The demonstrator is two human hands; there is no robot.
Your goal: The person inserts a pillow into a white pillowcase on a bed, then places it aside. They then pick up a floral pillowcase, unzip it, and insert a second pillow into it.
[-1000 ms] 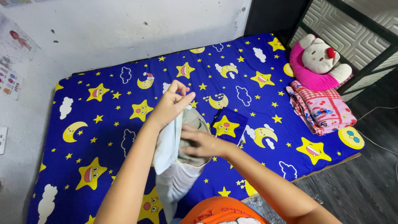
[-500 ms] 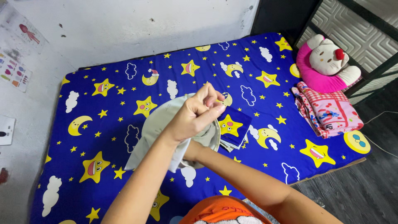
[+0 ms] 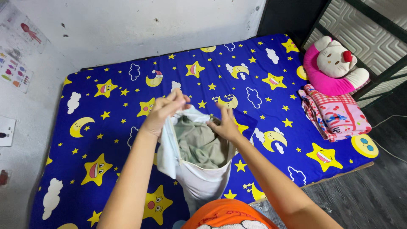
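- A pale, soft cloth cover [image 3: 199, 178] hangs above the mattress [image 3: 85, 144], long axis running toward the person, mouth facing up and away.
- Inside sits crumpled grey-green fabric [image 3: 197, 142].
- The left hand [image 3: 163, 111] pinches the rim; the right hand [image 3: 224, 125] seems to grip the opposite edge.
- A plush toy [image 3: 333, 63] lies far right.

Partly hidden and cut-off things on and around a star-patterned bed

The pale cloth case [image 3: 199, 178] hid the near middle of the blue bedsheet [image 3: 106, 135] and most of a folded blue cloth [image 3: 247, 120] behind the right hand [image 3: 227, 125]. The case's lower end ran behind an orange garment [image 3: 229, 218], itself cut off by the near edge. Wall posters [image 3: 15, 70] at far left were cropped and too small to make out.
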